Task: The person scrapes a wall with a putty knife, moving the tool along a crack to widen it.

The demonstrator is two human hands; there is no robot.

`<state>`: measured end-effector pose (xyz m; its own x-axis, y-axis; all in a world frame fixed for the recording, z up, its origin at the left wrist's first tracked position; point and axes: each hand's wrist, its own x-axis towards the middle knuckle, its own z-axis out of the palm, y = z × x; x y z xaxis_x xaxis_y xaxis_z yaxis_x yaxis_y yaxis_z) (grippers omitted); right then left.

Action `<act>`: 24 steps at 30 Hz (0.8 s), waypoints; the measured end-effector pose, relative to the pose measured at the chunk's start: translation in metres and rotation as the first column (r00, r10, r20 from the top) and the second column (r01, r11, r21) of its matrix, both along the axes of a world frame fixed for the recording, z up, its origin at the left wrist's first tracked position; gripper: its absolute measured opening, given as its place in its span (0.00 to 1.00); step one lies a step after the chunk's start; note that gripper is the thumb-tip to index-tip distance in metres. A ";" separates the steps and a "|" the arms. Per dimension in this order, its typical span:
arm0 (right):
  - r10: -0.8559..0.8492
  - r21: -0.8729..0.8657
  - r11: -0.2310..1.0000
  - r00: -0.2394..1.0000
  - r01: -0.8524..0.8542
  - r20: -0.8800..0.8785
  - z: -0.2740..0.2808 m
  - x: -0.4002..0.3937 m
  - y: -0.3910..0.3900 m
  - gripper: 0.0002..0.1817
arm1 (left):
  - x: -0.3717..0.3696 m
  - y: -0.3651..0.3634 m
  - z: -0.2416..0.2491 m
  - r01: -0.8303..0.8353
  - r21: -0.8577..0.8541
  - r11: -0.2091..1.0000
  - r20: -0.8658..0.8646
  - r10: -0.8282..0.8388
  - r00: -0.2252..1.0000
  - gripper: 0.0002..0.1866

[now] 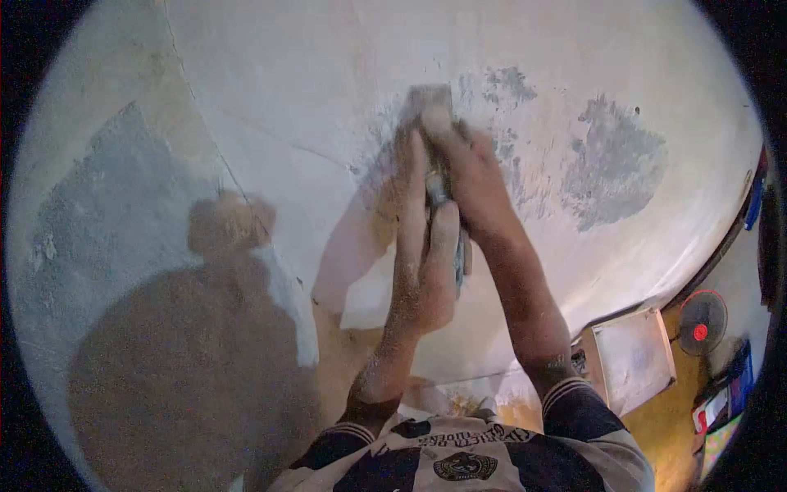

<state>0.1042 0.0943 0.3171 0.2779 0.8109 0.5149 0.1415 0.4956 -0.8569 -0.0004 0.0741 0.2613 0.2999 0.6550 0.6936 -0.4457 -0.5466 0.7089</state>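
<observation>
Both arms reach up to the pale wall [270, 90]. A flat scraper-like tool [431, 97] lies against the wall, its blade at the top and its handle running down between my hands. My left hand [434, 254] is closed round the lower part of the handle. Higher up, my right hand [467, 168] grips the tool just below the blade, fingers pressed toward it. Motion blurs the fingertips and the blade. Grey rough patches [619, 164] show on the wall to the right of the tool.
A large grey patch [123, 221] covers the left of the wall, with my shadow [197, 369] over part of it. At the lower right are a white box-like object [631, 361] and a fan with a red centre [701, 332].
</observation>
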 end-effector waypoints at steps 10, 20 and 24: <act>-0.039 0.091 0.995 0.997 0.045 -0.068 0.006 -0.015 0.008 0.24 | -0.012 -0.005 0.020 0.052 -0.042 0.998 0.008 -0.052 0.999 0.34; -0.022 0.030 0.999 0.991 0.026 -0.134 -0.001 -0.026 0.000 0.25 | -0.019 -0.017 0.037 0.091 -0.359 0.929 0.045 -0.080 0.996 0.34; 0.026 0.066 0.998 0.996 -0.020 -0.084 -0.013 -0.024 0.008 0.26 | -0.025 -0.005 0.027 0.166 -0.322 0.932 0.083 -0.147 0.986 0.35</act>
